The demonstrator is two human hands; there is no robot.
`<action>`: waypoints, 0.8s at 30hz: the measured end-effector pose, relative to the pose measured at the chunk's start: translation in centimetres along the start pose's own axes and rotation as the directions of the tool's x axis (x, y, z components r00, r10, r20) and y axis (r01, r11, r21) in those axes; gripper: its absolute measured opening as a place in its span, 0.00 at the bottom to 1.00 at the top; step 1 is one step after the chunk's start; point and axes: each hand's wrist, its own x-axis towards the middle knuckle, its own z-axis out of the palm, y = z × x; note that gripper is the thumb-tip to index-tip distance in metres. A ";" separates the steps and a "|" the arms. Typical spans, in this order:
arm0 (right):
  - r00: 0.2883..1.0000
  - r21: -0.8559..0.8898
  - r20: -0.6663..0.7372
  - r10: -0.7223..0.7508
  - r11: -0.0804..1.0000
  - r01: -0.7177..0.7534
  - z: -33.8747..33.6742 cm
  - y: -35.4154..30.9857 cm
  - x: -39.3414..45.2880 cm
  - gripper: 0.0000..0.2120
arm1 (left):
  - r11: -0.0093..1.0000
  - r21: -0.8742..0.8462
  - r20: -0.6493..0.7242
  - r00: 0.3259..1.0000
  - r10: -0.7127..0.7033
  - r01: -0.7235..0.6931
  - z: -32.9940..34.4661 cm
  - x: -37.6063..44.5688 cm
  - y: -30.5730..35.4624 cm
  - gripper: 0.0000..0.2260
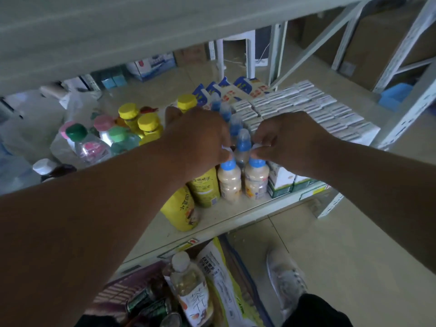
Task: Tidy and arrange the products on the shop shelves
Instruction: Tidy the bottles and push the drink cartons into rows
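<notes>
At the centre of the frame, on the pale shelf [236, 215], both bare hands come down onto two small milky bottles with blue caps standing side by side near the front edge. The left hand [200, 138] has its grip closed around the top of the left bottle [229, 179], fingertips pinched on the cap; the right hand [290, 140] has its grip closed the same way on the cap of the right bottle [256, 178]. The two bottles stand upright and just beside each other, and behind them a row of more blue-capped bottles [236, 125] runs back toward the upper middle of the frame. Just right of the pair stand green-and-white cartons [282, 181], and beyond those, toward the upper right, lies a wide block of small white boxes [306, 102] packed tight. Left of the pair stand yellow-labelled bottles [205, 187], one of them tilted at the shelf edge [180, 212]. Further toward the middle left stand bottles with yellow caps [148, 122] and clear bottles with green and pink caps [89, 140]. Blue-and-white pouches [226, 89] stand at the back, upper centre. At the bottom of the frame, below the shelf, a tea bottle [191, 286] lies among dark cans [151, 303], and a pale shoe [286, 279] rests on the tiled floor [354, 244].
</notes>
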 end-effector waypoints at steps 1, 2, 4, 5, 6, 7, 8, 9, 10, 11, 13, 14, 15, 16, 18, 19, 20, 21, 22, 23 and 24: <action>1.000 0.013 -0.001 0.012 1.000 -0.012 0.1 0.0 0.0 0.07 | 0.999 -0.039 -0.011 1.000 -0.023 0.022 0.2 0.1 0.0 0.12; 1.000 0.033 0.000 0.023 0.999 -0.023 0.1 0.1 0.0 0.06 | 0.996 -0.086 -0.018 0.999 -0.042 0.041 0.3 0.2 -0.1 0.12; 1.000 0.056 0.003 0.026 0.998 -0.026 0.2 0.3 -0.1 0.06 | 0.984 -0.168 -0.025 0.998 -0.066 0.061 0.2 0.1 0.0 0.11; 1.000 0.058 0.009 0.022 0.998 -0.023 0.1 0.3 -0.2 0.06 | 0.978 -0.197 -0.028 0.997 -0.072 0.065 0.3 0.0 -0.1 0.10; 1.000 0.061 0.018 0.025 0.998 -0.026 0.1 0.4 -0.2 0.06 | 0.973 -0.218 -0.028 0.997 -0.078 0.070 0.2 -0.1 -0.1 0.09; 0.999 0.065 0.030 0.032 0.997 -0.033 0.0 0.3 -0.2 0.06 | 0.970 -0.233 -0.016 0.997 -0.081 0.075 0.1 -0.2 -0.2 0.09; 0.998 0.068 0.040 0.042 0.997 -0.045 -0.1 0.3 -0.2 0.06 | 0.966 -0.244 0.000 0.996 -0.084 0.082 0.0 -0.3 -0.2 0.09; 0.998 0.067 0.044 0.045 0.997 -0.048 -0.1 0.3 -0.1 0.05 | 0.964 -0.251 0.015 0.996 -0.088 0.089 -0.1 -0.2 -0.4 0.09; 0.998 0.063 0.040 0.044 0.997 -0.046 -0.2 0.2 0.1 0.05 | 0.962 -0.255 0.016 0.995 -0.096 0.097 -0.4 0.0 -0.7 0.10; 0.999 0.062 0.023 0.042 0.997 -0.043 -0.3 0.1 0.4 0.07 | 0.962 -0.251 0.004 0.994 -0.112 0.109 -0.6 0.3 -1.1 0.11; 0.997 0.095 -0.050 0.054 0.994 -0.049 -0.6 -0.3 1.2 0.09 | 0.968 -0.215 -0.045 0.988 -0.146 0.133 -1.2 1.2 -2.0 0.12; 0.995 0.106 -0.079 0.057 0.993 -0.048 -0.6 -0.7 1.7 0.09 | 0.973 -0.179 -0.062 0.986 -0.156 0.143 -1.4 1.8 -2.4 0.12; 0.995 0.101 -0.088 0.052 0.994 -0.043 -0.5 -1.0 2.2 0.10 | 0.979 -0.137 -0.056 0.985 -0.163 0.154 -1.6 2.4 -2.7 0.13; 0.995 0.089 -0.080 0.052 0.995 -0.045 -0.3 -1.4 2.7 0.11 | 0.984 -0.082 -0.025 0.986 -0.163 0.161 -1.8 2.9 -2.7 0.15; 0.996 0.087 -0.057 0.068 0.994 -0.063 0.2 -1.8 3.4 0.11 | 0.984 0.054 0.102 0.979 -0.177 0.172 -1.4 4.0 -2.7 0.22; 0.996 0.082 -0.055 0.075 0.994 -0.070 0.5 -1.7 3.7 0.10 | 0.982 0.086 0.153 0.972 -0.177 0.165 -1.0 4.4 -2.7 0.26; 0.995 0.077 -0.055 0.081 0.994 -0.077 0.7 -1.6 3.8 0.08 | 0.983 0.082 0.167 0.970 -0.178 0.166 -0.6 4.7 -2.7 0.28; 0.994 0.086 -0.056 0.092 0.992 -0.087 0.9 -1.3 3.9 0.07 | 0.983 0.042 0.161 0.970 -0.182 0.178 -0.3 4.9 -2.7 0.28; 0.993 0.104 -0.056 0.105 0.990 -0.099 0.9 -1.2 3.9 0.06 | 0.982 0.003 0.146 0.972 -0.187 0.188 -0.1 4.9 -2.6 0.26; 0.992 0.116 -0.054 0.117 0.987 -0.110 0.8 -1.1 3.9 0.06 | 0.981 -0.022 0.134 0.973 -0.188 0.192 -0.1 5.0 -2.5 0.24; 0.993 0.094 -0.041 0.114 0.989 -0.110 0.7 -1.1 4.0 0.05 | 0.981 -0.033 0.128 0.974 -0.187 0.193 -0.1 5.1 -2.5 0.23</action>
